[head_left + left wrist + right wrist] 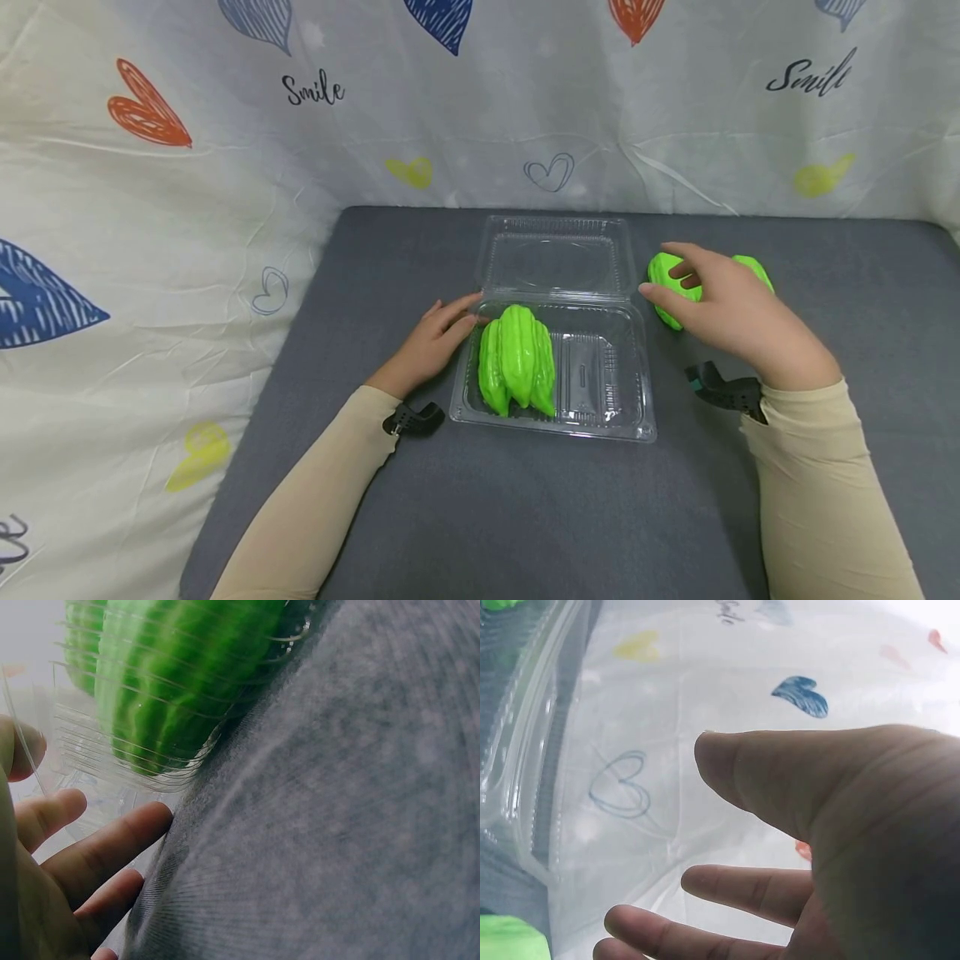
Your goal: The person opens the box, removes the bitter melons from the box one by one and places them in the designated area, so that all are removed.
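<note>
In the head view, we see green gourds (517, 354) in the clear container (588, 379) at centre; the left hand (431, 346), fingers loosely extended, is at its left edge. Right of centre, the right hand (735, 308) spreads wide and empty, a near gourd (665, 271) by its fingertips, a far gourd (753, 268) partly behind it.

In the left wrist view, we find gourds upper left, above the fingers.

In the right wrist view, we spot green at lower left, beside the fingertips.

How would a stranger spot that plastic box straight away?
Find the dark grey table by the heart-patterned cloth, then look between the left hand and right hand. There the plastic box lies open, lid folded back towards the cloth. Unlike the green ridged pieces in and beside it, it's see-through.
</note>
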{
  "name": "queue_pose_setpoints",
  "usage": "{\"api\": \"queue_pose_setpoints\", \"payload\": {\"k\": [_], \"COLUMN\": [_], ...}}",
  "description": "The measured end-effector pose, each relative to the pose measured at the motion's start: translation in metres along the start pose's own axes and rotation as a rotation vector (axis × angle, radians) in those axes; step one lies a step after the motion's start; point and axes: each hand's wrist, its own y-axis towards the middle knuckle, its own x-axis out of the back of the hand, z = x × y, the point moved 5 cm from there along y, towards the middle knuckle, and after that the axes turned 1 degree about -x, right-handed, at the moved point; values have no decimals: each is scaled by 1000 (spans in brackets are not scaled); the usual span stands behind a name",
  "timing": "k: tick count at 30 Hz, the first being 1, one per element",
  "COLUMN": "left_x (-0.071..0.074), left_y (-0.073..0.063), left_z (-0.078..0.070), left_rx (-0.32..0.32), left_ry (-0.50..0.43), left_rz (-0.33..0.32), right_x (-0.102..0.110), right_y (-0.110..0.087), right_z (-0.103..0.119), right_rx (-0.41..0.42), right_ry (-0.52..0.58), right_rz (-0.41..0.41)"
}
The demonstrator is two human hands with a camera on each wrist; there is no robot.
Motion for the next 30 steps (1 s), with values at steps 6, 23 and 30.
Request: {"api": "queue_pose_setpoints", "payload": {"k": [6,23,30], "left_x": [0,0,0], "left_y": [0,0,0], "left_z": [-1,0,1], "left_rx": [2,10,5], "left_ry": [-5,-1,3], "left_rz": [-1,1,6], "right_x": [-4,-24,-38], "right_y": [-1,-7,-11], "right_z": [8,38,55], "right_rx": [31,101,94], "right_ry": [4,8,18], "right_rz": [8,-22,-51]}}
